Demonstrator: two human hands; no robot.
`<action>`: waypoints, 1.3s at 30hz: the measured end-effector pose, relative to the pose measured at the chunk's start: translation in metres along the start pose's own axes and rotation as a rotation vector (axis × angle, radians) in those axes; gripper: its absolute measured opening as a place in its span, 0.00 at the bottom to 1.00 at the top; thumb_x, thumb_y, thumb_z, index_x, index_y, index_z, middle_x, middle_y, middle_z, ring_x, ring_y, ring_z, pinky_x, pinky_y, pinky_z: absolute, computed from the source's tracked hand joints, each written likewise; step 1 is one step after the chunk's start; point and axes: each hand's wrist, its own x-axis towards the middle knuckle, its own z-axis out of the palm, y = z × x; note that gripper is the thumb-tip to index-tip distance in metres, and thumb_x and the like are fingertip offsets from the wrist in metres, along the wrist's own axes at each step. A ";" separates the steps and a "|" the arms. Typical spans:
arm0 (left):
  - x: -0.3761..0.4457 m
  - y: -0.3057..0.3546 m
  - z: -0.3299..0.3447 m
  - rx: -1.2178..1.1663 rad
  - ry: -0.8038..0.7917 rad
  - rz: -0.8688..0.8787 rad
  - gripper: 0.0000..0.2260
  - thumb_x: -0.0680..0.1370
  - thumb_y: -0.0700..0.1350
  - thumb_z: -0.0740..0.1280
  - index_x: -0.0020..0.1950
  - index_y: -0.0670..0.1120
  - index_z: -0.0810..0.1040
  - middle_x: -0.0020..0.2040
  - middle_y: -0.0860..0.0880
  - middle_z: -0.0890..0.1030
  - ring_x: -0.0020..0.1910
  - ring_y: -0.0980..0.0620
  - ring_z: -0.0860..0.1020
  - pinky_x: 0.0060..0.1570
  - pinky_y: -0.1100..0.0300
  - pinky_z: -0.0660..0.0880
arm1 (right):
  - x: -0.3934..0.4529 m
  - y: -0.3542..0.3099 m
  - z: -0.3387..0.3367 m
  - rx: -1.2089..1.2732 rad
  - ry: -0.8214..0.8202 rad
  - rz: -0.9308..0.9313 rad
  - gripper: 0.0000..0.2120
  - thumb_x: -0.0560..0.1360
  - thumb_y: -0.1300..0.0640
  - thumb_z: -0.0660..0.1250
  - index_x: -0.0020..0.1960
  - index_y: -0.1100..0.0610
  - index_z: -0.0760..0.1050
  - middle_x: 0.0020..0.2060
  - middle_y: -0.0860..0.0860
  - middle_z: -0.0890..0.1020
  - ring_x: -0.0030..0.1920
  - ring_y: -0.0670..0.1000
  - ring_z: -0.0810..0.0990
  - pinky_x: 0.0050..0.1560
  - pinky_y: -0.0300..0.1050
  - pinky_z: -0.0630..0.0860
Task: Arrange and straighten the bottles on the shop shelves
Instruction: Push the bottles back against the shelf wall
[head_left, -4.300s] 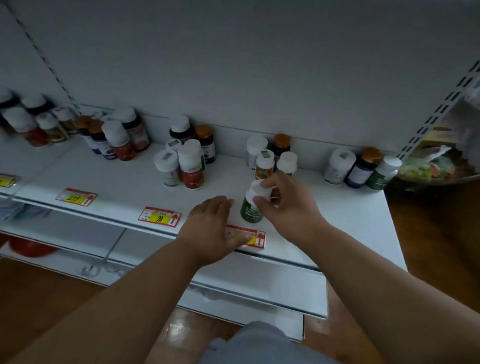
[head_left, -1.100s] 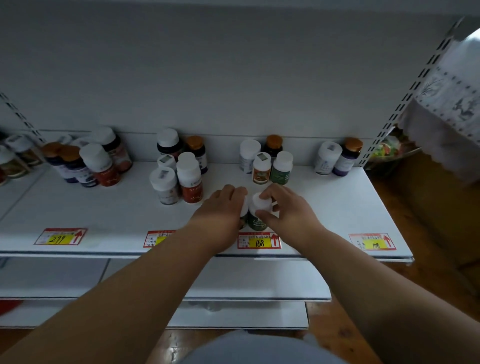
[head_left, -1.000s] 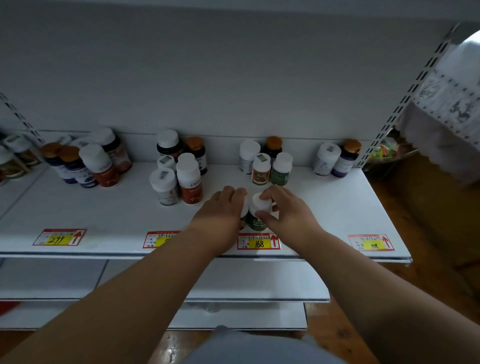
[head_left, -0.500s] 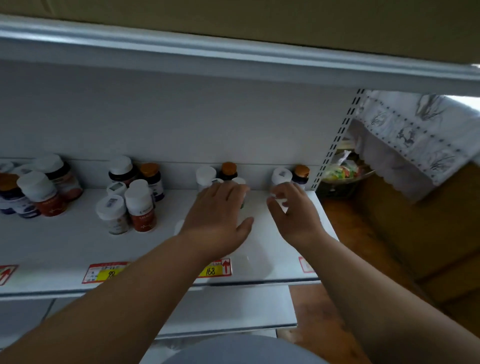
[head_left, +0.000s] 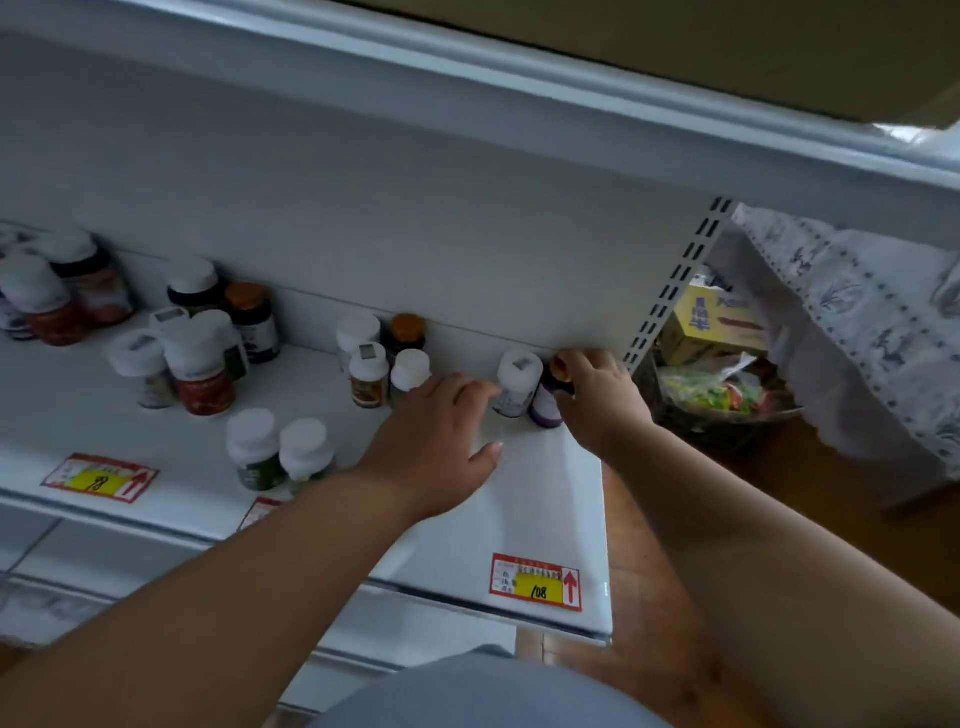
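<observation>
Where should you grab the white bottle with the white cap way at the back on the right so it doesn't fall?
Probably by its wide white cap, from above and in front. The white bottle stands upright, with the back wall right behind it and the purple bottle tight on its right, so those sides are closed. The left hand is nearest.

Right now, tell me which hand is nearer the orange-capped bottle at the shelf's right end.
Right. The right hand grips the orange-capped bottle; the left hand lies to its left, beyond the white-capped bottle.
</observation>
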 end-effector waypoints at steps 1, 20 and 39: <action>-0.001 0.003 0.003 -0.004 0.004 -0.025 0.24 0.77 0.55 0.64 0.70 0.48 0.66 0.65 0.48 0.71 0.63 0.48 0.67 0.60 0.57 0.64 | 0.001 0.005 0.002 0.016 0.014 -0.013 0.21 0.74 0.52 0.64 0.66 0.48 0.65 0.62 0.56 0.71 0.62 0.60 0.70 0.60 0.52 0.70; -0.060 -0.008 -0.022 -0.330 0.045 -0.141 0.25 0.73 0.68 0.57 0.66 0.57 0.66 0.59 0.58 0.73 0.55 0.60 0.70 0.52 0.60 0.70 | -0.093 -0.104 -0.038 1.388 0.014 0.359 0.26 0.60 0.38 0.76 0.44 0.56 0.72 0.41 0.58 0.83 0.44 0.59 0.85 0.41 0.58 0.82; -0.227 -0.156 -0.128 -0.107 0.045 -0.282 0.33 0.72 0.70 0.60 0.69 0.49 0.68 0.63 0.50 0.74 0.62 0.54 0.70 0.60 0.58 0.69 | -0.130 -0.347 0.021 0.836 -0.111 -0.158 0.19 0.64 0.31 0.65 0.47 0.41 0.67 0.40 0.40 0.76 0.41 0.37 0.76 0.38 0.36 0.69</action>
